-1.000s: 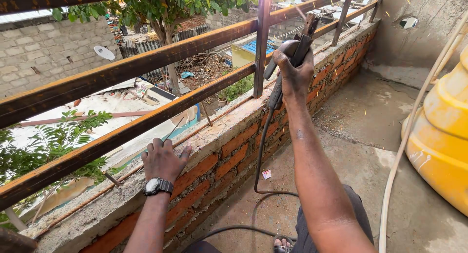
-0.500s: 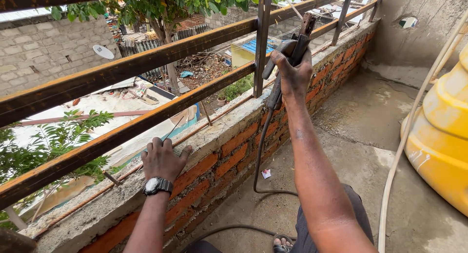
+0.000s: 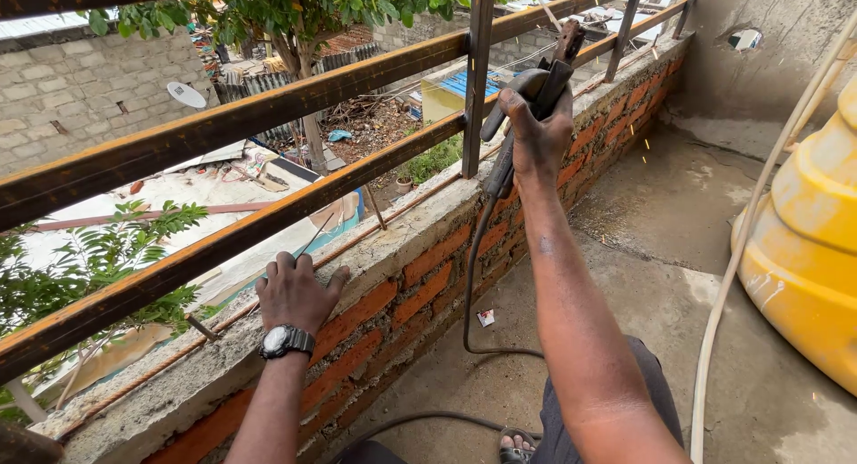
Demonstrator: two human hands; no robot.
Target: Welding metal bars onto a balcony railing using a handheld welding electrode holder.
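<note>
My right hand [image 3: 538, 135] grips a black welding electrode holder [image 3: 536, 96] raised beside the upright rusty steel bar [image 3: 478, 80] of a railing. A black cable [image 3: 473, 276] hangs from the holder down to the concrete floor. My left hand [image 3: 295, 294], with a wristwatch [image 3: 284, 341] on it, rests flat on the cement top of the low brick wall [image 3: 402, 290]. Two long rusty horizontal rails [image 3: 268, 107] run above the wall. A few small sparks show near the far end of the wall.
A big yellow plastic tank [image 3: 808, 250] stands at the right, with a pale hose [image 3: 741, 250] running down past it. A scrap of paper [image 3: 486, 317] lies on the floor. My sandalled foot [image 3: 516, 446] shows below. Trees and rooftops lie beyond the railing.
My right hand with the holder has drawn slightly back from the rail. My left hand has stayed on the wall top.
</note>
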